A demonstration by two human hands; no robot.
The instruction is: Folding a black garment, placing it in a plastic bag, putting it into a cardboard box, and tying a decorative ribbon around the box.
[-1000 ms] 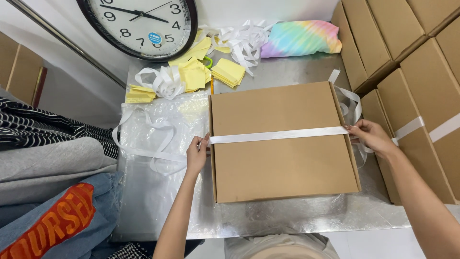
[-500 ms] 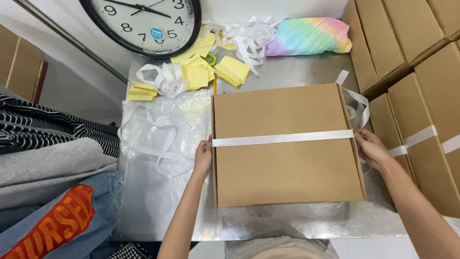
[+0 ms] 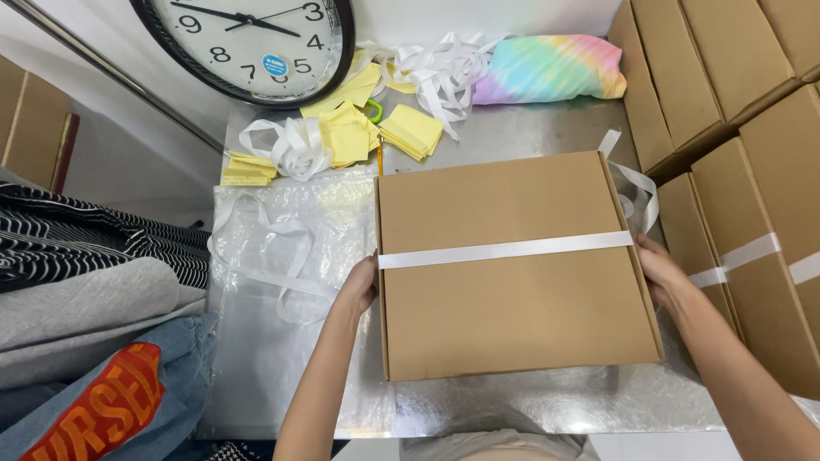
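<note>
Hands of mine, left hand (image 3: 363, 286) and right hand (image 3: 659, 273), press flat against opposite sides of a stiff, likely light cardboard box (image 3: 512, 273) bound by white ribbon (image 3: 504, 250), resting on the steel table (image 3: 530, 401).

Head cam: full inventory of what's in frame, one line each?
box: one, brown cardboard, centre of table, white band across its lid
table: one, shiny metal, under the box
clock: one, black rim, white face, top left
yellow pads: several, behind the box
ribbon scraps: a tangle, white, top centre
rainbow bundle: one, pastel stripes, top right
plastic bags: clear, left of the box
stacked boxes: several, brown, right edge
clothes: striped, grey and denim, lower left
left hand: on the box's left side
right hand: on the box's right side
</note>
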